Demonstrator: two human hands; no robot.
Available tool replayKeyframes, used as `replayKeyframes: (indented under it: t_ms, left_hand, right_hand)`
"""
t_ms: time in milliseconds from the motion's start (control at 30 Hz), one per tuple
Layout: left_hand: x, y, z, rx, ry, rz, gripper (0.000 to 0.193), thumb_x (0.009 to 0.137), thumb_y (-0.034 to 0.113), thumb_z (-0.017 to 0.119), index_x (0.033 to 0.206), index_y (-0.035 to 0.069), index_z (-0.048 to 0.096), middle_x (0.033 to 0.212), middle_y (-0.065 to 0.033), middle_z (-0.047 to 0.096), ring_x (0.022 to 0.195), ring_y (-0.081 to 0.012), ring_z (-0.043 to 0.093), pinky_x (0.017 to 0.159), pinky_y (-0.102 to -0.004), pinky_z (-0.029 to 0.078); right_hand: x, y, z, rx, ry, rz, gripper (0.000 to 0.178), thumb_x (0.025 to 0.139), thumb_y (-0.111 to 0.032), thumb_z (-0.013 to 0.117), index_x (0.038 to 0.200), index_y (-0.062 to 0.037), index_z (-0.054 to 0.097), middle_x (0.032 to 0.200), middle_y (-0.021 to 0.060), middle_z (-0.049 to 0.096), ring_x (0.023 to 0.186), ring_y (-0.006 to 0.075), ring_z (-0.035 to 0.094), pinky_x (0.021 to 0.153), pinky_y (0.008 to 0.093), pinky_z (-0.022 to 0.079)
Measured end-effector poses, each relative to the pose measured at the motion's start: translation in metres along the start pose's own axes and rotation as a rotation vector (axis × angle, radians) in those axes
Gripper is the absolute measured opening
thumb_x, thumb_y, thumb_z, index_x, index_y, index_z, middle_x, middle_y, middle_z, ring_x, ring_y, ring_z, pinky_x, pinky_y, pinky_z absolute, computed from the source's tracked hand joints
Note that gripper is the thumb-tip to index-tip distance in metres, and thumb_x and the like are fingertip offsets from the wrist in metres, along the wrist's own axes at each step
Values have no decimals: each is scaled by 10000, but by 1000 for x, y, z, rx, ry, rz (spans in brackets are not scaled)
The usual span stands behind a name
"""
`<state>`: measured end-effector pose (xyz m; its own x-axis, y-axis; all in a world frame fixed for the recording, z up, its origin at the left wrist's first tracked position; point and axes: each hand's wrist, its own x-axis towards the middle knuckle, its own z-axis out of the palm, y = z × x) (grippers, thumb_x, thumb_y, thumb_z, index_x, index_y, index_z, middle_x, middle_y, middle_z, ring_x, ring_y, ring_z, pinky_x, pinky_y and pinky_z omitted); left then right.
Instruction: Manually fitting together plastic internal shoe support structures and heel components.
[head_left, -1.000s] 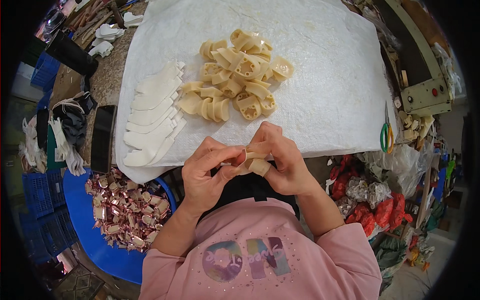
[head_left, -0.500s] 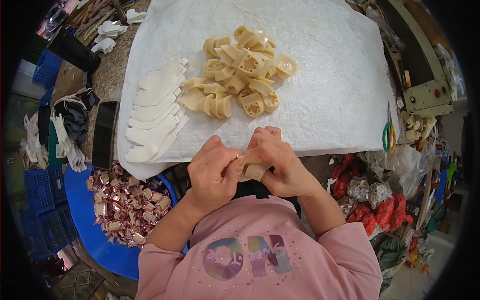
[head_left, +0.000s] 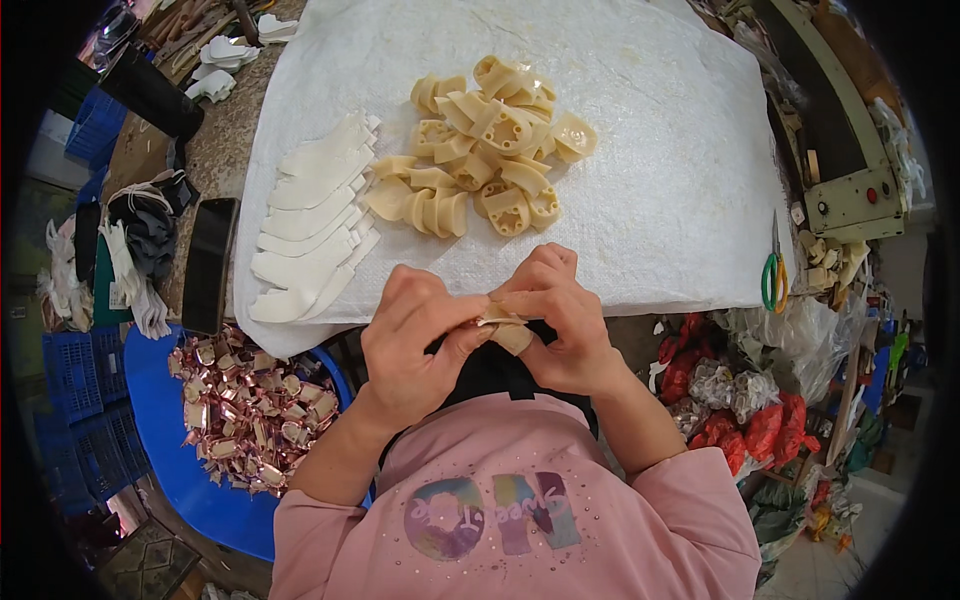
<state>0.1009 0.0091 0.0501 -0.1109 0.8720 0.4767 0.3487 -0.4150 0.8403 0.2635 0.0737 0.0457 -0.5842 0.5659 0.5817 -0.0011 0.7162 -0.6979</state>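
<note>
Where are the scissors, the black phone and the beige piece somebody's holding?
Scissors point(head_left: 774, 258): head view, on the top of the coloured handles.
Black phone point(head_left: 209, 266): head view, on the middle of its dark face.
Beige piece point(head_left: 513, 339): head view, on its lower part.

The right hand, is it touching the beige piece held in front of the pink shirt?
Touching: the head view shows the right hand gripping the beige piece between thumb and forefinger, with no gap at that end.

stud-dotted pink shirt point(head_left: 480, 455) — short loose sleeves point(head_left: 700, 500) | large multicoloured chest lettering point(head_left: 508, 515) | black lower garment point(head_left: 482, 376)
</note>
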Motion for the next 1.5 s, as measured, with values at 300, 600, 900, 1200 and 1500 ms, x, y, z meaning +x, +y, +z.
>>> replayKeyframes:
  t_ms: [300, 600, 900, 1200, 1500]
  left_hand:
    - [-12, -15, -9, 246, 141, 252, 185, 690, -36, 729, 834, 55, 657, 752, -37, 501, 729, -226, 485, 646, -307, 421]
    - [-9, 2, 0, -43, 266, 229, 311, 655, -130, 663, 892, 66, 624, 848, -86, 517, 777, -252, 508, 693, -327, 445]
    - [-12, -2, 7, 170, 24, 386, 244, 651, -83, 657, 858, 11, 568, 906, -124, 568, 796, -267, 615, 641, -332, 473]
    - [-5, 3, 16, 523, -6, 413, 159, 684, -22, 656, 803, 2, 553, 843, -93, 538, 661, -212, 539, 534, -300, 392]
    - [-13, -6, 14, -27, 68, 117, 250, 653, -172, 626, 778, 7, 504, 923, -159, 600, 806, -271, 618, 667, -355, 508]
  right_hand:
    - [14, -31, -5, -245, -64, -30, 268, 704, -58, 700, 943, -66, 579, 979, 67, 594, 917, 271, 487, 831, 405, 334]
    - [-28, -23, 17, 797, 304, 741, 224, 908, -175, 600, 1051, -17, 531, 1001, 124, 617, 875, 166, 592, 834, 307, 475]
    - [-30, -25, 12, 1009, 318, 694, 250, 979, -166, 437, 1090, 48, 505, 1138, 199, 578, 1031, 223, 589, 905, 348, 486]
    - [-19, -30, 11, 726, 190, 760, 261, 970, -130, 395, 1117, 54, 506, 1166, 192, 591, 1035, 227, 602, 900, 335, 489]
    - [0, 0, -25, 679, -115, 734, 299, 876, -169, 620, 1105, 16, 567, 1044, 116, 637, 932, 186, 617, 835, 328, 496]
